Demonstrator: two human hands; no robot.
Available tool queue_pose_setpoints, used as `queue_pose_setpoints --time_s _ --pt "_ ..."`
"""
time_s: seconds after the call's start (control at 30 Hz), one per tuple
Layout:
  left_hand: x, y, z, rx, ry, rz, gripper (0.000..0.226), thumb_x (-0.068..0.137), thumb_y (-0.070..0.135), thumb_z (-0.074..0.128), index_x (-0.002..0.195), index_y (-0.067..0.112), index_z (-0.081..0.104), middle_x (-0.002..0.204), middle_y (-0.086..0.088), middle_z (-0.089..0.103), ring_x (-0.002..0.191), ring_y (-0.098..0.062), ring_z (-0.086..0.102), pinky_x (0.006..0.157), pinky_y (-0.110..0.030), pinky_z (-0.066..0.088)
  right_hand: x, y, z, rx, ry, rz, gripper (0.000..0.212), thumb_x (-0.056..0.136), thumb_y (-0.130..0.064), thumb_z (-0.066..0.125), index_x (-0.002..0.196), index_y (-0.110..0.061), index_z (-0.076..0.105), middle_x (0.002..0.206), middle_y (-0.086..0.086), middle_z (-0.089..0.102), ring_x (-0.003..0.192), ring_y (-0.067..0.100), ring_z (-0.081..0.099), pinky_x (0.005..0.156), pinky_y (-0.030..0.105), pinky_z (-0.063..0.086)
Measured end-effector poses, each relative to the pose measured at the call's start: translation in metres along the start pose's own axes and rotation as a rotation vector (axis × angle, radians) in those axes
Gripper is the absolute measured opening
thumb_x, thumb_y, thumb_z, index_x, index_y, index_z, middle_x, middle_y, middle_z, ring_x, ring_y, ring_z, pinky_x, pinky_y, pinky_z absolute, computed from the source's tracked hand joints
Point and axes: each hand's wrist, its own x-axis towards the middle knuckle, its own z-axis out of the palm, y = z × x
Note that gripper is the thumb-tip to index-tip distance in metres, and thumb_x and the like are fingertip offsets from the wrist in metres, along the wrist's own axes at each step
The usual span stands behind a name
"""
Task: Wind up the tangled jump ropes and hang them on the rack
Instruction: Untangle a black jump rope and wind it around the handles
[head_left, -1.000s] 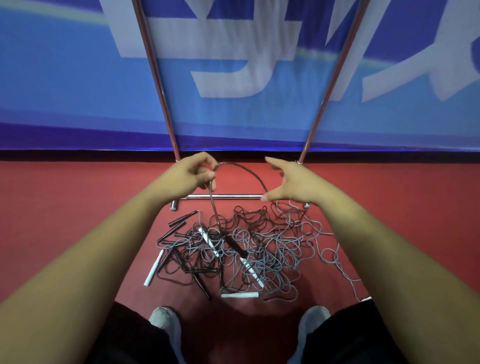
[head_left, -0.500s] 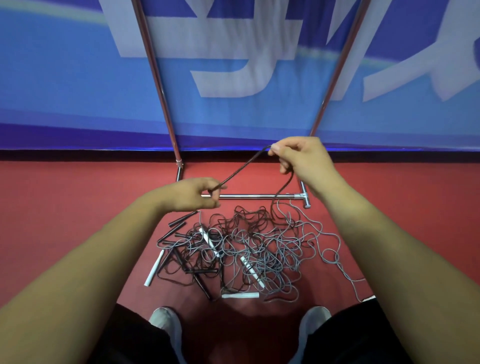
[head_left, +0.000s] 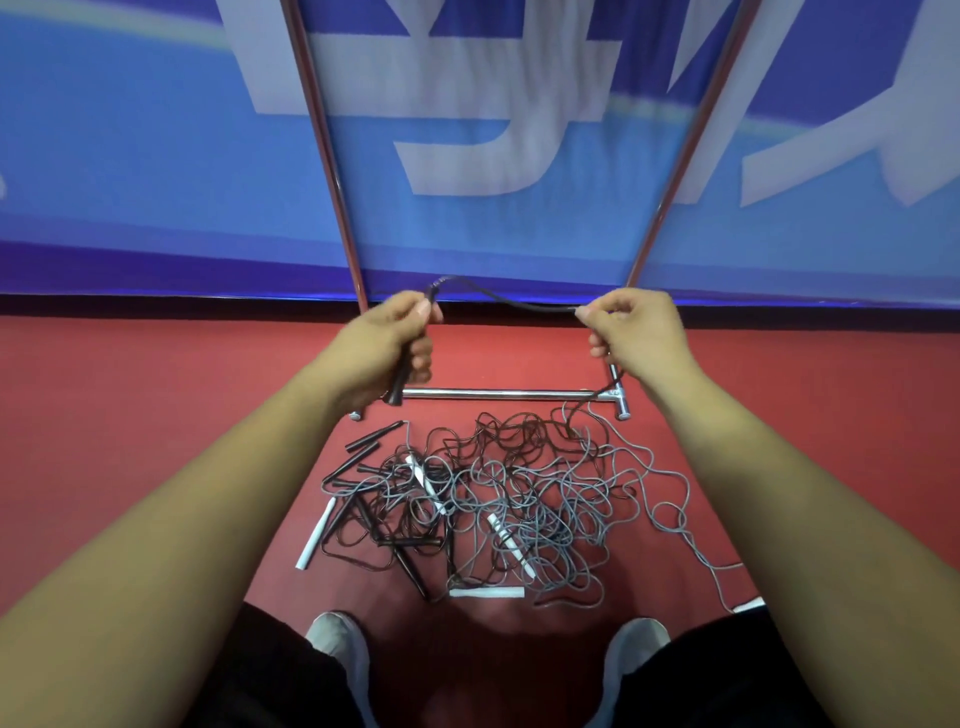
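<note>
A tangled heap of black and grey jump ropes (head_left: 498, 499) with black and white handles lies on the red floor in front of my feet. My left hand (head_left: 389, 348) grips a black handle (head_left: 397, 387) that points down out of my fist. From it a black rope (head_left: 509, 301) runs across to my right hand (head_left: 636, 332), which pinches it, then drops to the heap. Both hands are held above the heap, in front of the chrome rack's base bar (head_left: 498, 394). The rack's two uprights (head_left: 324, 156) rise behind.
A blue banner (head_left: 130, 182) with large white characters stands right behind the rack. My two grey shoes (head_left: 337, 644) are at the bottom, close to the heap. A loose grey rope (head_left: 696, 551) trails to the right across the floor.
My left hand rose and now holds the black handle in its fist. My right hand moved right, stretching the black rope sideways between both hands.
</note>
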Motion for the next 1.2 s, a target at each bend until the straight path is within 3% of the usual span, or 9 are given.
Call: queue_pose_setpoints --time_s 0.17,0.3,0.47,0.67,0.77,0.9,1.0,1.1,1.2 --pt "0.014 0.009 -0.019 -0.605 0.265 0.052 0.027 0.108 0.026 0.039 0.086 0.017 0.051 0.054 0.005 0.032 0.044 -0.007 0.032 0.047 -0.020 0.032 0.000 0.014 0.001 -0.397 -0.408 0.009 0.019 0.088 -0.018 0.074 0.076 -0.003 0.071 0.068 0.006 0.069 0.060 0.014 0.058 0.061 0.027 0.050" --pt "0.011 0.016 -0.037 -0.775 0.327 0.048 0.025 0.106 0.018 0.038 0.086 0.012 0.052 0.061 0.004 0.037 0.047 -0.008 0.037 0.048 -0.020 0.034 -0.003 0.029 -0.003 -0.442 -0.562 0.193 0.024 0.094 -0.021 0.068 0.075 -0.005 0.067 0.073 0.010 0.071 0.054 0.010 0.058 0.044 0.017 0.041" --pt "0.000 0.019 -0.023 -0.293 0.227 -0.007 0.016 0.106 0.013 0.040 0.097 0.012 0.053 0.070 -0.004 0.061 0.055 -0.017 0.059 0.049 -0.022 0.047 -0.009 0.015 0.006 -0.290 -0.522 0.119 0.025 0.087 -0.015 0.075 0.079 0.008 0.069 0.062 0.009 0.070 0.051 0.013 0.061 0.038 0.013 0.037" --pt "-0.009 0.012 0.019 0.068 -0.057 -0.014 0.013 0.099 0.001 0.051 0.098 0.012 0.044 0.097 -0.015 0.075 0.044 -0.018 0.050 0.036 -0.020 0.029 -0.030 -0.019 0.026 -0.334 -0.888 -0.032 0.027 0.088 -0.021 0.075 0.070 -0.002 0.071 0.060 0.005 0.069 0.052 0.009 0.058 0.057 0.016 0.045" --pt "-0.014 0.013 0.023 0.252 -0.217 -0.037 0.014 0.097 0.007 0.058 0.107 0.007 0.049 0.081 -0.006 0.075 0.039 -0.012 0.040 0.039 -0.019 0.020 -0.034 -0.034 0.030 -0.198 -0.816 -0.112 0.023 0.090 -0.023 0.072 0.083 -0.001 0.074 0.054 -0.002 0.065 0.052 0.008 0.054 0.059 0.016 0.042" --pt "-0.016 0.016 0.020 0.376 -0.283 -0.037 0.019 0.089 0.023 0.072 0.093 0.010 0.058 0.063 -0.004 0.050 0.042 -0.009 0.035 0.039 -0.018 0.024 -0.024 -0.036 0.025 -0.047 -0.667 -0.171 0.016 0.088 -0.017 0.073 0.089 -0.001 0.074 0.057 0.001 0.063 0.058 0.011 0.057 0.064 0.020 0.046" --pt "-0.008 0.021 0.017 0.054 -0.105 0.005 0.017 0.095 0.005 0.057 0.080 0.011 0.053 0.054 0.005 0.040 0.038 -0.004 0.027 0.035 -0.016 0.016 -0.015 -0.025 0.021 -0.247 -0.668 -0.232 0.009 0.090 -0.017 0.071 0.084 -0.010 0.071 0.067 0.005 0.069 0.057 0.003 0.053 0.058 0.015 0.041" --pt "-0.003 0.027 0.001 -0.340 -0.061 0.027 0.017 0.093 0.008 0.051 0.077 0.014 0.047 0.057 0.007 0.037 0.037 0.001 0.024 0.032 -0.013 0.014 -0.007 -0.009 0.010 -0.385 -0.636 -0.178 0.024 0.097 -0.024 0.063 0.083 -0.006 0.068 0.075 0.007 0.072 0.055 0.000 0.052 0.057 0.014 0.039" --pt "-0.001 0.027 -0.009 -0.436 -0.013 0.012 0.012 0.093 0.012 0.051 0.081 0.011 0.049 0.060 0.007 0.039 0.038 0.000 0.026 0.031 -0.012 0.017 -0.001 0.006 -0.001 -0.482 -0.680 -0.060 0.026 0.098 -0.022 0.061 0.085 -0.002 0.071 0.073 0.000 0.070 0.050 -0.006 0.051 0.053 0.008 0.035"
